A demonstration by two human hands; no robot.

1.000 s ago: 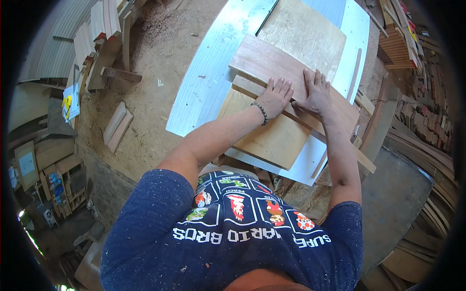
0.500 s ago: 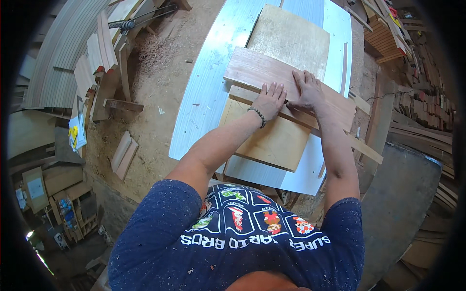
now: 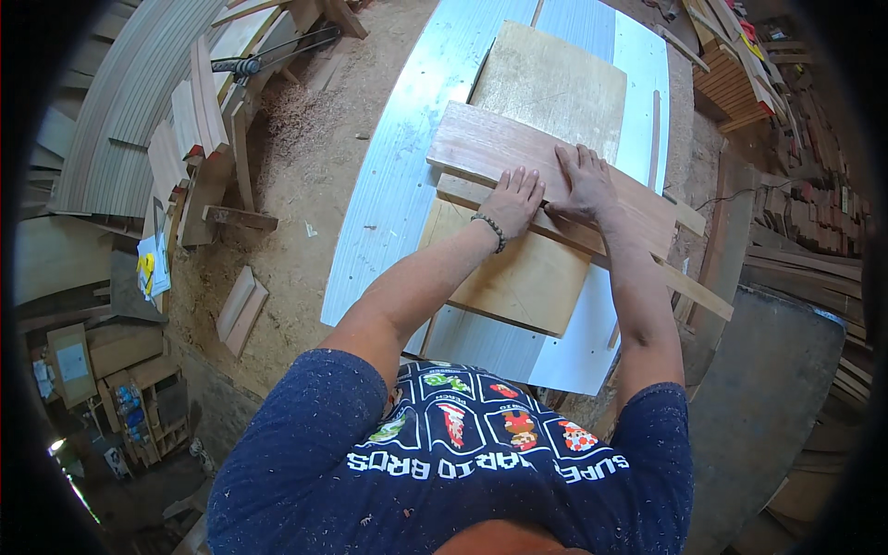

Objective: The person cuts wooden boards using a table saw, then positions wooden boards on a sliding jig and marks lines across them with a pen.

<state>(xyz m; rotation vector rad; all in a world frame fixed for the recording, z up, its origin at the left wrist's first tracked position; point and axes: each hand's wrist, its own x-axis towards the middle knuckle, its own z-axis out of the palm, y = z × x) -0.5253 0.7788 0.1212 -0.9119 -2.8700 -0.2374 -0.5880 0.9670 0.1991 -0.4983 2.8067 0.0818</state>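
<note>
My left hand, open with a beaded bracelet at the wrist, lies with straight fingers along the near edge of a pinkish wooden board. My right hand rests open on the same board, thumb and fingers apart, just right of my left. A narrow pale wooden batten runs under or along the board's near side and sticks out at the right. Both pieces lie across square plywood panels, which sit on a broad, pale, streaked sheet surface with a curved look.
Stacked planks and a bar clamp are at upper left, beside papers with a yellow tool. Two short offcuts lie on the sawdust-covered floor. Timber piles and a dark sheet are on the right; cluttered shelving is at lower left.
The camera's view has shifted, so the worktop sits somewhat lower in the picture. Both hands remain open on the board, with little visible movement relative to it.
</note>
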